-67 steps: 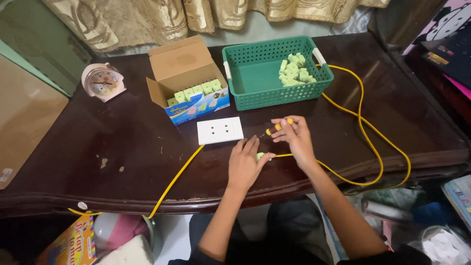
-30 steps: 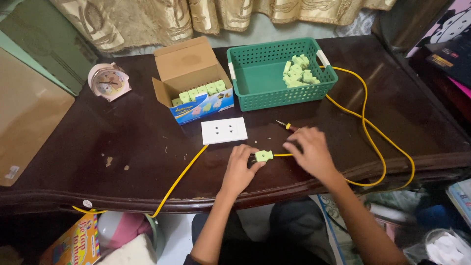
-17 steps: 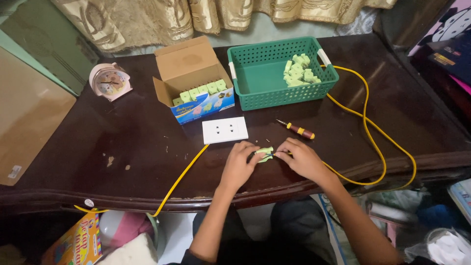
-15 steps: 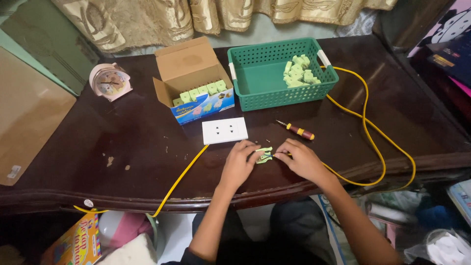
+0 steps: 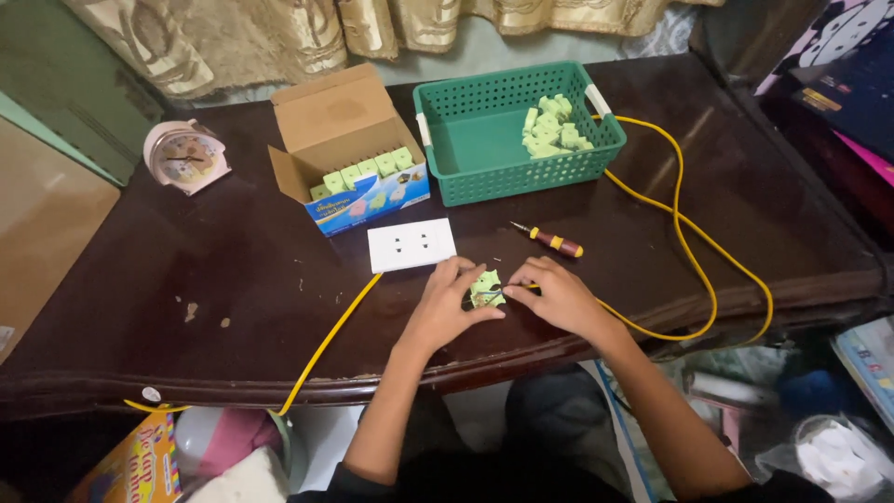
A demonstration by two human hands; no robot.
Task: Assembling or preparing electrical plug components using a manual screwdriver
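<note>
While it lies on the dark wooden desk near the front edge, the small green socket module is pinched from both sides. The left hand lies palm down with its fingers curled around the module's left side; the right hand comes in from the right, its fingertips closed on the module's other side where the yellow cable arrives. Both forearms rise from the lower edge of the view and meet at the module.

Just behind the hands lies a white rectangular socket plate, flat on the desk. To its right rests a small screwdriver with a red and yellow handle, apart from both hands. Farther back stands an open cardboard box with a blue printed front, a row of green modules inside. Beside it sits a green plastic basket holding a heap of more green modules. A pink round alarm clock leans at far left.
</note>
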